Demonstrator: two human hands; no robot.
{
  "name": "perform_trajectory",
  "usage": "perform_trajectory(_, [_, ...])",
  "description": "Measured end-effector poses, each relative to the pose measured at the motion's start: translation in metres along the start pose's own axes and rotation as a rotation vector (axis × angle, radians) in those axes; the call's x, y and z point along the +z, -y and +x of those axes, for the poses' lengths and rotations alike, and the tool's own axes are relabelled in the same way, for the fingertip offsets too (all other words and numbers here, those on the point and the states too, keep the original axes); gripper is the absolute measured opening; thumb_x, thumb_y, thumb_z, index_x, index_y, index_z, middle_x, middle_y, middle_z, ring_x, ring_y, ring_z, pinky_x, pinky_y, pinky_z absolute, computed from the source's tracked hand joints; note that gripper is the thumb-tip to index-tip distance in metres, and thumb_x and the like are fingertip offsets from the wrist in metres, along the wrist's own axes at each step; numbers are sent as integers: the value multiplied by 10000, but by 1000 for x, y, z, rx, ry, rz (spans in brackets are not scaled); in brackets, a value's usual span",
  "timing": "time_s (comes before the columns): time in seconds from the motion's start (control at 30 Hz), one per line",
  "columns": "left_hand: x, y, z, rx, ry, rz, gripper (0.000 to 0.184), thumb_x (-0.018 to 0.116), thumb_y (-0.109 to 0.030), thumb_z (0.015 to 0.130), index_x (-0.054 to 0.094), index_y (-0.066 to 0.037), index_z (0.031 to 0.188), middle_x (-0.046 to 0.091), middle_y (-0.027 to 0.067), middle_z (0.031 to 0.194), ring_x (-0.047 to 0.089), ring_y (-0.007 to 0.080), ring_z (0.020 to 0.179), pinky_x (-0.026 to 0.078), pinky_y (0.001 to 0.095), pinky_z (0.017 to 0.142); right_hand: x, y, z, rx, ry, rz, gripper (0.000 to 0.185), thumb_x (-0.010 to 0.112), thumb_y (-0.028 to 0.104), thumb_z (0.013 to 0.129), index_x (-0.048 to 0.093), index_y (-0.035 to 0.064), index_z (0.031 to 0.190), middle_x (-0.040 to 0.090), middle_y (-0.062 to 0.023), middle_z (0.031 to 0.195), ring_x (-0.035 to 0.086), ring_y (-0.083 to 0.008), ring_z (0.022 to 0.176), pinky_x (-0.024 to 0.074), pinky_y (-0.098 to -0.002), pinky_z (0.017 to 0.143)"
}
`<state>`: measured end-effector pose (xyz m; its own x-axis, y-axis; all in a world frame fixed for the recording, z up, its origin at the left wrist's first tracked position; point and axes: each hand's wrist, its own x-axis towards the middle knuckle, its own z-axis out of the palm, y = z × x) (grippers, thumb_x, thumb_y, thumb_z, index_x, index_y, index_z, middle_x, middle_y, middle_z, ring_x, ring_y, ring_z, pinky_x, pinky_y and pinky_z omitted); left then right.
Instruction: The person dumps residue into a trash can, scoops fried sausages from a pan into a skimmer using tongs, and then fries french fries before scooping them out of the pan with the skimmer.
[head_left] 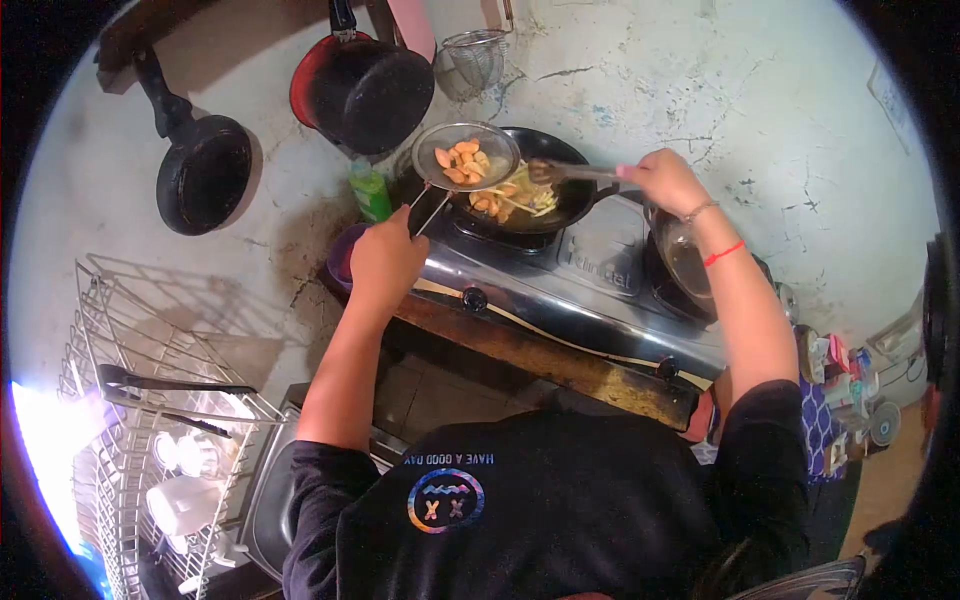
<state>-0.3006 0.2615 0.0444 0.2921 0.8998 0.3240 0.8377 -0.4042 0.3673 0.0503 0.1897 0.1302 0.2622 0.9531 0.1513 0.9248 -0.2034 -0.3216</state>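
My left hand [385, 258] is closed round the handle of a mesh strainer [500, 152]. Orange-brown chunks of food [462, 162] lie in the strainer, which is held over the left side of a black wok [578, 205]. Inside the wok are more chunks and pale yellow-green strips [540, 204]. My right hand [668, 182] grips the pink-ended handle of a cooking utensil [585, 172]. Its head dips into the wok among the food, and its exact shape is blurred.
The wok sits on the left burner of a steel gas stove [600, 250]; another pan [682, 262] occupies the right burner. A green bottle [370, 192] stands behind my left hand. Pans [203, 175] hang on the wall. A wire dish rack [110, 440] with tongs [175, 388] is at left.
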Motion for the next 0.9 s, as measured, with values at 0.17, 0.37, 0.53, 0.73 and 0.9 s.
perform_trajectory(0.17, [7,-5,-2,22,33,21,402,526,-202,727,575,-26,1085,640,212,783,596,410,696,470,448,590,-29,14,-3,11,-150,38,513,578,413,812,599,-71,643,552,-158,574,495,-295,524,457,-354,611])
perform_trajectory(0.37, [18,-14,-3,113,26,-25,389,529,-198,726,568,-15,1068,638,213,768,596,412,681,470,452,580,-7,41,-4,-140,-227,-34,454,617,385,804,615,-59,710,549,-122,583,497,-239,537,439,-318,585])
perform_trajectory(0.53, [20,-8,-3,90,29,-23,389,519,-192,732,561,-13,1074,637,216,766,596,414,683,470,456,585,-15,41,-10,-131,-281,-82,457,603,392,813,618,-56,723,577,-144,619,529,-270,564,451,-343,604])
perform_trajectory(0.73, [2,-2,-1,20,30,-2,397,509,-194,737,560,-17,1090,638,217,775,598,415,693,472,458,594,-4,23,-11,-26,-157,-166,399,593,352,812,634,-37,735,613,-181,673,559,-329,607,465,-382,631])
perform_trajectory(0.9, [-2,-1,-1,16,8,3,425,505,-199,739,553,-16,1119,640,222,791,600,414,711,474,456,606,35,12,-1,-186,-46,-308,321,606,308,809,619,-13,796,621,-172,718,582,-343,664,467,-396,643])
